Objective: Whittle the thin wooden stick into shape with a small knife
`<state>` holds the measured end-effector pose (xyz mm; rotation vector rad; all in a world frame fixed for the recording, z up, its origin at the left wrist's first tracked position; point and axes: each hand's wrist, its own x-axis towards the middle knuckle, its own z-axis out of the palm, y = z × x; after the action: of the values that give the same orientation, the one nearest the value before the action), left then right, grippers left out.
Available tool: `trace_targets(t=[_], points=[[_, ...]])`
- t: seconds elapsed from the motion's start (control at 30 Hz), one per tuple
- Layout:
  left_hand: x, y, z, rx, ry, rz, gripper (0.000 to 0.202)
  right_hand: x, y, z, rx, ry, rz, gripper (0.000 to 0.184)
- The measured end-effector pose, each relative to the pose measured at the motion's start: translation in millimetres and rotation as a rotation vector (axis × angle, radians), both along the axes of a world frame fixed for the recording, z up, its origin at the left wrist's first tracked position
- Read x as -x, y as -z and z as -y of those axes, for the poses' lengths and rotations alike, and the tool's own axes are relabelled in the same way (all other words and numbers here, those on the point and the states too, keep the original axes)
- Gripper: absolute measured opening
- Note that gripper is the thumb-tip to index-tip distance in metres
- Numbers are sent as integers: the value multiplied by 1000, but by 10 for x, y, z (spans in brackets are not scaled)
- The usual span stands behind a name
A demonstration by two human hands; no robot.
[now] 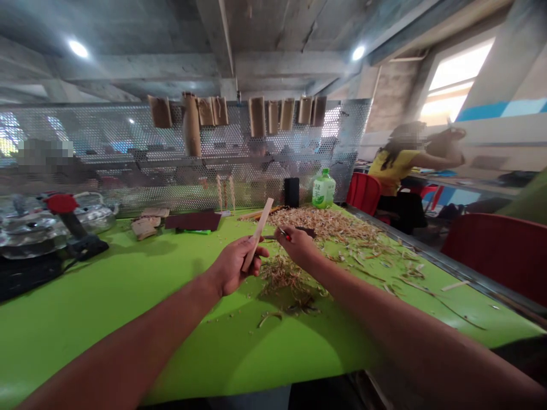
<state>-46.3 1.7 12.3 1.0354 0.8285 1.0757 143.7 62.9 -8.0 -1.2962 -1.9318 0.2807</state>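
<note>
My left hand (pixel 239 263) is closed around a flat strip of pale wood or bamboo (pixel 262 219), which slants up and to the right out of the grip. Just right of it, my right hand (pixel 299 245) is closed on a small knife (pixel 288 236) with a bit of red on its handle. A thin dark blade seems to point left toward the strip, though I cannot tell whether they touch. Under both hands lies a heap of thin shavings (pixel 284 276) on the green tabletop (pixel 179 336).
A bigger pile of shavings (pixel 329 222) spreads behind my right hand. Farther back stand a green bottle (pixel 323 191) and a black upright box (pixel 292 192) before a perforated metal screen (pixel 162 171). Metal kettles (pixel 32 233) sit at left. A person in yellow (pixel 391 168) sits beyond the right edge.
</note>
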Motion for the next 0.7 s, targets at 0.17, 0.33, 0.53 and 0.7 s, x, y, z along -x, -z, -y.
trace_targets(t=[0.17, 0.33, 0.53, 0.7], points=[[-68, 40, 22, -39, -16, -13, 12, 96, -72, 174, -43, 78, 273, 31], [-129, 62, 73, -64, 5, -39, 15, 171, -141, 309, -33, 141, 523, 32], [-199, 85, 107, -91, -119, -172, 13, 178, -165, 319, -53, 165, 645, 30], [-230, 72, 133, -95, -140, -181, 12, 168, -150, 253, -57, 162, 656, 29]])
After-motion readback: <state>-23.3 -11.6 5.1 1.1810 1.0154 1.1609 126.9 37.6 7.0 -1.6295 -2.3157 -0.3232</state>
